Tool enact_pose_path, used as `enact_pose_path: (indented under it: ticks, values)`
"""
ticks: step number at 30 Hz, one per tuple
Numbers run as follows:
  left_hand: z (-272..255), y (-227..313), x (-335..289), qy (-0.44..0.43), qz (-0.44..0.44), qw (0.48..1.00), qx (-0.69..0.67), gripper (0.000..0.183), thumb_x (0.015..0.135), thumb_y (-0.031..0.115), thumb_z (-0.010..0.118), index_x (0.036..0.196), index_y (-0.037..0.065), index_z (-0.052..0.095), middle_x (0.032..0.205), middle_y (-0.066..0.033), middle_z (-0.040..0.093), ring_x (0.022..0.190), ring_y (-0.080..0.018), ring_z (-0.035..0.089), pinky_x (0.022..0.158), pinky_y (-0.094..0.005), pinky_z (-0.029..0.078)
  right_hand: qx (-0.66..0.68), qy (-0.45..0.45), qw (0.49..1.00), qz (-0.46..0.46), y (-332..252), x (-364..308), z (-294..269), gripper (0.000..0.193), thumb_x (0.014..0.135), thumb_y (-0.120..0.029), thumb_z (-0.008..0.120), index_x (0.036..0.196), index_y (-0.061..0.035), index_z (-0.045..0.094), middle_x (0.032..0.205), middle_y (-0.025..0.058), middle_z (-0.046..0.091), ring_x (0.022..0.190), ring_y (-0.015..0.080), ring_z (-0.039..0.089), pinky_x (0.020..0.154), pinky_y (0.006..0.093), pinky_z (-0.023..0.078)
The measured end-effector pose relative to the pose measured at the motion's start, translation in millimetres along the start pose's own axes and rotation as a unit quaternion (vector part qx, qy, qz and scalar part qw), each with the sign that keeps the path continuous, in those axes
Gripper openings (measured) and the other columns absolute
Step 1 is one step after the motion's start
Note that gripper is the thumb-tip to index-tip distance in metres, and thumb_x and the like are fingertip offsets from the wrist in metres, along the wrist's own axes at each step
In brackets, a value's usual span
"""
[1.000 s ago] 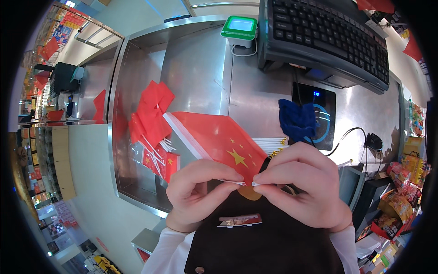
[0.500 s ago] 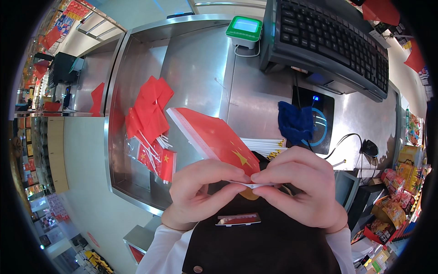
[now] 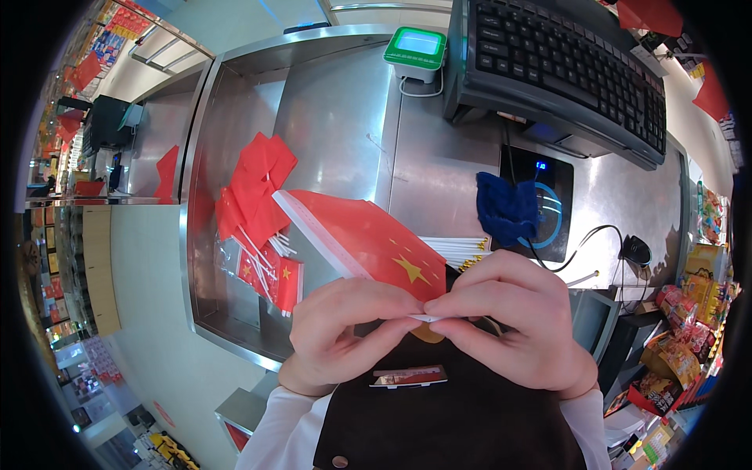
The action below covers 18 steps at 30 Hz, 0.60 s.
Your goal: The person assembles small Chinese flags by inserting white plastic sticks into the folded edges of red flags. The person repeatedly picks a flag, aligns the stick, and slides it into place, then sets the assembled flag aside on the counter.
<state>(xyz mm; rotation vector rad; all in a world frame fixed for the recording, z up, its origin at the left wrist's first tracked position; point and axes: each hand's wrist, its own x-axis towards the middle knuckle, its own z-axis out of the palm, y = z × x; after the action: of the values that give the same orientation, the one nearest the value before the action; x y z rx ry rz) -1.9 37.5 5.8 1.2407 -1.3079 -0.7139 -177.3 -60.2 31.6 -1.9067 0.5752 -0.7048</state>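
Observation:
A small red flag with yellow stars and a white strip along one side is held up in front of my chest. My left hand pinches its near edge between thumb and fingers. Right beside it, my right hand pinches the same edge, the fingertips of both hands almost touching. A sliver of white shows between the fingertips. Beyond my right hand lies a bundle of white sticks with yellow tips, partly covered by the flag. Several red flags on white sticks lie piled on the steel counter to the left.
The steel counter has a raised rim. On it are a dark blue cloth, a black panel with a lit blue ring, a green-and-white device, a black keyboard and a black mouse. Packaged goods stand at right.
The flag has shifted slightly left, and its star side faces me a little more. Both hands keep their pinch on its edge, with the fingertips moved slightly left.

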Motion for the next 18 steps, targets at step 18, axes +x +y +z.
enact_pose_path:
  ticks: [18]
  values:
    - [-4.1,3.7,6.7,-0.057,0.088,0.989,0.103,0.024,0.070,-0.004,0.074,0.092,0.003,0.066,0.091,-0.0092,0.068,0.071,-0.0193,0.066,0.058,-0.0258,0.050,0.028,-0.020,0.999,0.036,-1.8,0.2,-1.7,0.016,0.072,-0.002,0.074,0.086,-0.0072,0.068,0.083,0.0035,0.060,0.065,0.0159,0.060,0.056,0.0265,0.049]
